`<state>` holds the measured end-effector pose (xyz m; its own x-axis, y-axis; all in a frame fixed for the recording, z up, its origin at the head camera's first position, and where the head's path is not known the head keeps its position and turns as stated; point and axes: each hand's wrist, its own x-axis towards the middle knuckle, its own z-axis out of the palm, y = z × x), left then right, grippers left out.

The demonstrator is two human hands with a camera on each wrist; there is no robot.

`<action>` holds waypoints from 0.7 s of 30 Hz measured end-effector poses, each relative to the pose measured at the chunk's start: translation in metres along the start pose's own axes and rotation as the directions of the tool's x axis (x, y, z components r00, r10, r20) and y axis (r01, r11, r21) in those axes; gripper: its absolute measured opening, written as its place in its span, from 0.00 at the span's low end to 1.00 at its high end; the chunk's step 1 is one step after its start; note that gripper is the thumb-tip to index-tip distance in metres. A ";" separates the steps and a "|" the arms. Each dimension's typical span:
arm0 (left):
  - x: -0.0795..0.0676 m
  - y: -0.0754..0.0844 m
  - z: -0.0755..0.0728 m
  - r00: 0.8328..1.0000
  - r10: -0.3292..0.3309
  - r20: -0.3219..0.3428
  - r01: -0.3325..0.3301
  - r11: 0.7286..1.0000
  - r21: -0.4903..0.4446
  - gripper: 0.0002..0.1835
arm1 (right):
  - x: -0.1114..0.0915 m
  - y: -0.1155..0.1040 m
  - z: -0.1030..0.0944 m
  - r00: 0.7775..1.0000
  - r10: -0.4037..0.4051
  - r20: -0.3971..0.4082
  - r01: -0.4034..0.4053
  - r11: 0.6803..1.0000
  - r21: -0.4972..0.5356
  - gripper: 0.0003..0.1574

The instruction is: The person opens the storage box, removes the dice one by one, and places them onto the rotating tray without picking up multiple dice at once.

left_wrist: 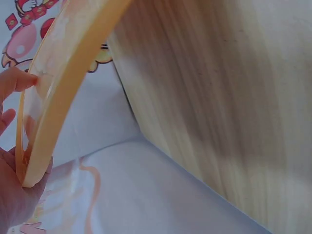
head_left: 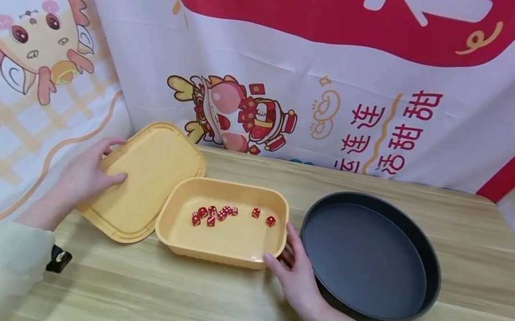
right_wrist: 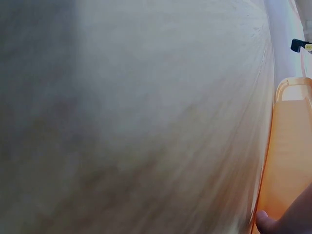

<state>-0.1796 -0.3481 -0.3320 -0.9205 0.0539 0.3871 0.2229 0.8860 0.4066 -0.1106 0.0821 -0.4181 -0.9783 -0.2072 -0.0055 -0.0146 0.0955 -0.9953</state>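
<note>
A yellow plastic lid is pinched along its left edge by my left hand, thumb over the top face. The left wrist view shows this lid raised at a slant, with the left hand around its edge. Beside it stands a yellow rectangular container, overlapped by the lid's right edge in the head view. Several red dice lie inside on its floor, two apart toward the right. My right hand grips the container's right front corner, thumb at the rim and fingers along the outer wall.
A round dark grey pan stands just right of my right hand. The wooden table meets a printed cloth at the back and another on the left. A small black object shows at the left sleeve cuff.
</note>
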 end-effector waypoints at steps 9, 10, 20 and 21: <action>-0.002 -0.024 0.008 0.994 0.005 0.107 -0.002 1.000 -0.030 0.35 | 0.001 0.001 -0.001 1.000 0.021 -0.014 -0.022 0.999 -0.031 0.49; -0.003 -0.028 0.009 0.993 0.009 0.120 -0.005 0.999 -0.034 0.35 | 0.001 0.001 -0.001 1.000 0.025 -0.016 -0.025 0.999 -0.034 0.49; -0.008 -0.053 0.024 0.988 0.049 0.143 -0.036 0.995 -0.097 0.22 | 0.001 0.000 0.000 1.000 0.020 -0.018 -0.021 0.997 -0.068 0.48; -0.008 -0.055 0.026 0.988 0.046 0.146 -0.031 0.994 -0.100 0.21 | 0.002 0.000 0.000 1.000 0.020 -0.019 -0.021 0.997 -0.069 0.48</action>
<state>-0.1927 -0.3853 -0.3790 -0.9463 0.1613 0.2802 0.2827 0.8332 0.4753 -0.1121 0.0818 -0.4184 -0.9821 -0.1870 -0.0235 -0.0082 0.1670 -0.9859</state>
